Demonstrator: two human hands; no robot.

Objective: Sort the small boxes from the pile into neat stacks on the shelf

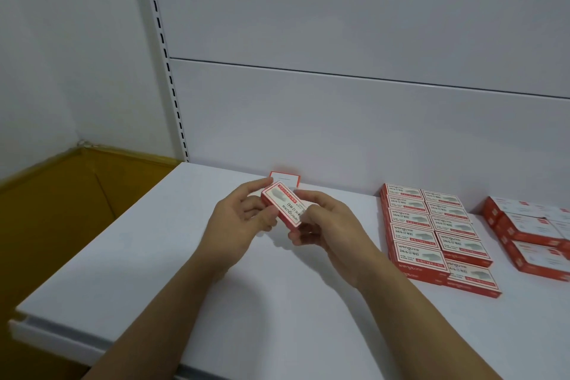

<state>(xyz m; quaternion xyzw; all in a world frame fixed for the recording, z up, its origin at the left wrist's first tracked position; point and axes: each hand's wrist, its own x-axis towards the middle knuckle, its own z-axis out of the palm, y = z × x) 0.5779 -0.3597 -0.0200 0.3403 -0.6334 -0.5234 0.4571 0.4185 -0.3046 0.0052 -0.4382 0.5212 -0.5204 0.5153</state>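
Here the left hand [239, 219] and the right hand [327, 225] both close their fingers on one small red-and-white box [285, 205], held tilted above the white shelf [154, 256], its printed face up and its lower end hidden behind the right fingers. Just behind it, against the back panel [339, 117], another red-edged box [285, 177] is mostly covered by the held one, so whether it stands or lies cannot be told. Well to the right sit two neat rows of stacked boxes [431, 231], and farther right a looser group of boxes [530, 231], blurred and cut off by the frame edge.
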